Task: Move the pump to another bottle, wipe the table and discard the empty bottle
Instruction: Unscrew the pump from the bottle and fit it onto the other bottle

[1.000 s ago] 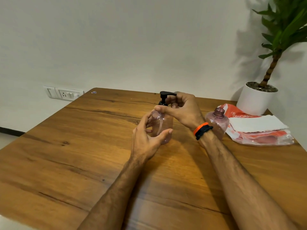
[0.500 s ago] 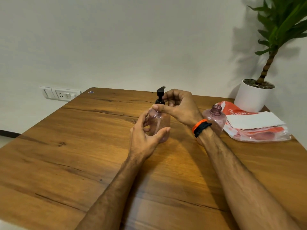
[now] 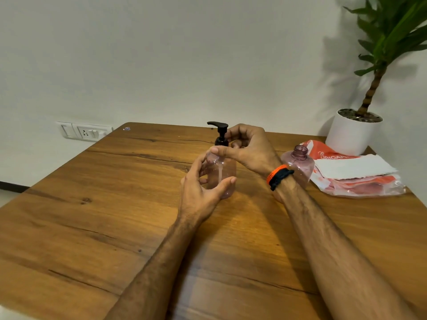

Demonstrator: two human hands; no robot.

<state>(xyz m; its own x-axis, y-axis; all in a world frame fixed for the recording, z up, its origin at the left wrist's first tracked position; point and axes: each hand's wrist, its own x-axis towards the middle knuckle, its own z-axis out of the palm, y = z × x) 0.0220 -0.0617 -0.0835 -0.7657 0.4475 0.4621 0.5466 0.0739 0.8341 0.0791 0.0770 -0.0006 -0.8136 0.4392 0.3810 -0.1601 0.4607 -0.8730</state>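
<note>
While steadying the bottle [image 3: 220, 173] mid-table with left hand [image 3: 201, 192] curled around it, pinching the pump [image 3: 220, 132] collar with right hand [image 3: 248, 147], probably to screw it; open bottle [image 3: 299, 166] just right.

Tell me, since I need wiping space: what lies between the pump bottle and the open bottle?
The head view shows the right hand and its banded wrist between the pump bottle and open bottle.

Pump bottle [image 3: 221, 172] mid-table [image 3: 92, 215]; open bottle [image 3: 300, 165] to right; tissue pack [image 3: 360, 181] further right; plant pot [image 3: 351, 132] behind.
</note>
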